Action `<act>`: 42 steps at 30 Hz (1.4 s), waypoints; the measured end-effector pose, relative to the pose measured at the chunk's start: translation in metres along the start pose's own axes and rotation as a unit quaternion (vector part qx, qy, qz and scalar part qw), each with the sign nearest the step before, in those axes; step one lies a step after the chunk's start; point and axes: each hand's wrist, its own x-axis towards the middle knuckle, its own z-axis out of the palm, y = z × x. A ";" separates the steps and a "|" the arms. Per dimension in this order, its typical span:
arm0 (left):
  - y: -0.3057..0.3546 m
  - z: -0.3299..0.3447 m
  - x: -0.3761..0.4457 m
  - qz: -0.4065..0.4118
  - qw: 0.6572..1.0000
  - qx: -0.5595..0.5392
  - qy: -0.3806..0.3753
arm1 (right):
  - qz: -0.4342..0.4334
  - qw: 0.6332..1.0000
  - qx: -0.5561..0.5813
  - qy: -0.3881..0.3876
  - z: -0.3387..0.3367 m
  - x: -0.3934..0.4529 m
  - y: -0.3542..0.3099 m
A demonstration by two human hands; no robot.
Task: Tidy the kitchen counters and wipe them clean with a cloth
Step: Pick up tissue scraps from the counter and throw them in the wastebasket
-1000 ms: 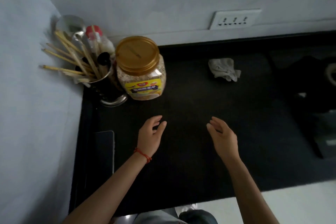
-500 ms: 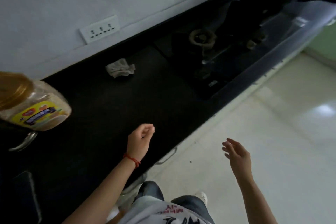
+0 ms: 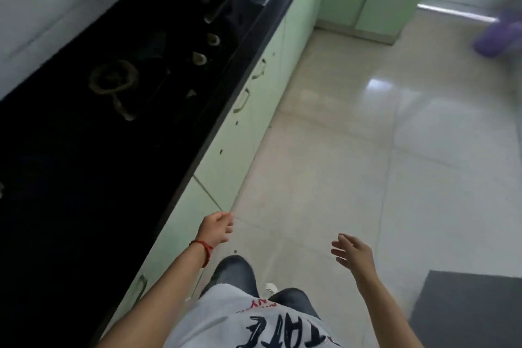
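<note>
over floor, two empty hands: left hand (image 3: pixel 216 227), right hand (image 3: pixel 354 253)

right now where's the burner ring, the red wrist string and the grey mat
burner ring (image 3: pixel 113 76), head view, on its brass rim
red string (image 3: pixel 205 249), head view, on the band round the left wrist
grey mat (image 3: pixel 469 311), head view, on its flat middle
</note>
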 end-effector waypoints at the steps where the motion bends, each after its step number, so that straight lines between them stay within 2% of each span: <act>1: 0.006 0.006 0.009 -0.010 1.000 0.009 -0.003 | 0.008 1.000 0.011 0.009 -0.005 0.010 -0.004; 8: 0.063 0.043 0.097 -0.088 0.995 0.037 -0.001 | 0.031 0.997 0.055 0.042 -0.022 0.098 -0.070; 13: 0.143 0.076 0.164 -0.108 0.992 0.056 -0.014 | 0.052 0.993 0.077 0.068 -0.034 0.167 -0.137; 16: 0.199 0.101 0.198 -0.123 0.989 0.073 -0.036 | 0.051 0.988 0.093 0.114 -0.046 0.199 -0.166; 21: 0.297 0.156 0.252 -0.120 0.980 0.127 -0.090 | 0.092 0.973 0.121 0.174 -0.071 0.241 -0.196; 26: 0.380 0.218 0.306 -0.090 0.974 0.165 -0.128 | 0.116 0.966 0.114 0.199 -0.094 0.294 -0.226; 33: 0.457 0.277 0.380 -0.068 0.978 0.169 -0.106 | 0.139 0.971 0.077 0.181 -0.122 0.396 -0.290; 37: 0.493 0.293 0.412 -0.079 0.980 0.170 -0.071 | 0.135 0.980 0.029 0.142 -0.139 0.456 -0.357; 42: 0.544 0.309 0.452 -0.094 0.986 0.129 -0.041 | 0.089 0.991 -0.024 0.094 -0.145 0.541 -0.461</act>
